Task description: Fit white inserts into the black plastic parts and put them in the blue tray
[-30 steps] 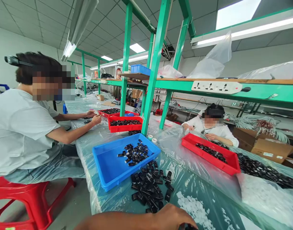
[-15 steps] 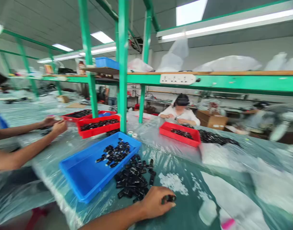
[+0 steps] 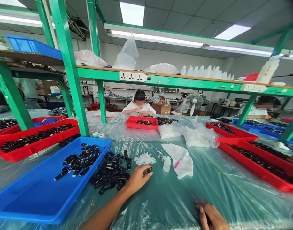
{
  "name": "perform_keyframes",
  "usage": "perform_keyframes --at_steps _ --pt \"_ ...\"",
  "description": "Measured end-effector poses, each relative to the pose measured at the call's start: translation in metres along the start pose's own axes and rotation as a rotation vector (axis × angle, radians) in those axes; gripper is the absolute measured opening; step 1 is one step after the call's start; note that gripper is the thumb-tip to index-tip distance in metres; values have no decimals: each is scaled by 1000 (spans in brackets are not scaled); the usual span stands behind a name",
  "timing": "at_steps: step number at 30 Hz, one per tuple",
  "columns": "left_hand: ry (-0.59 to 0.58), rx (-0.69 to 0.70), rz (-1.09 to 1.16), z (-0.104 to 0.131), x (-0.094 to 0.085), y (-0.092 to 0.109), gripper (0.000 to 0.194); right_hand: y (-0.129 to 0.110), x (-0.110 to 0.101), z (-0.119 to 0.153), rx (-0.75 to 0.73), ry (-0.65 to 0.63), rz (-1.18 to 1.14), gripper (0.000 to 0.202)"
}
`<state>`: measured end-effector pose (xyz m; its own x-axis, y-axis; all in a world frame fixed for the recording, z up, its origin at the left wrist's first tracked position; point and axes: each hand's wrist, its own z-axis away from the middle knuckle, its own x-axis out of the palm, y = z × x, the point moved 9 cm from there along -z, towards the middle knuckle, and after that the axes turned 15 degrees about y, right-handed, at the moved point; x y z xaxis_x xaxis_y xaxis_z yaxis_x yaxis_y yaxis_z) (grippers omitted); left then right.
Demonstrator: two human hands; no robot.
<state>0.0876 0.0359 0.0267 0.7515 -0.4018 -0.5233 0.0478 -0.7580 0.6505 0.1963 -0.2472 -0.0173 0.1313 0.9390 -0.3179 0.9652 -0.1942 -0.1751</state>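
Now the left hand (image 3: 139, 178) has its grip clenched around a small black plastic piece (image 3: 147, 172), over the green, film-covered table (image 3: 167, 198). Just beside, more black pieces (image 3: 110, 172) are heaped along the right edge of the rectangular blue plastic tray (image 3: 36, 195), others inside near its far end. And the right hand (image 3: 212, 216)? Down by the table's front edge, fingers curled; whether that grip holds anything, we cannot tell. Small white bits (image 3: 144, 158) lie just beyond the left hand.
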Motion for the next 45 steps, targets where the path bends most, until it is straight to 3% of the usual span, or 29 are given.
perform_keyframes --at_steps 4,23,31,35,40,45 --pt "3 12 8 -1 1 -2 24 -2 1 1 73 3 41 14" --pt "7 34 14 -9 4 -1 26 -8 -1 1 17 52 39 19" --pt "-77 -50 93 1 16 -6 28 3 2 9 156 -52 73 24" --pt "-80 -105 124 4 15 -8 30 6 2 -2 258 -155 129 24" --pt "-90 -137 188 8 20 -6 28 21 28 -45 211 -365 164 19" --pt "-161 -180 320 15 26 2 24 46 92 -91 -2 -532 148 35"
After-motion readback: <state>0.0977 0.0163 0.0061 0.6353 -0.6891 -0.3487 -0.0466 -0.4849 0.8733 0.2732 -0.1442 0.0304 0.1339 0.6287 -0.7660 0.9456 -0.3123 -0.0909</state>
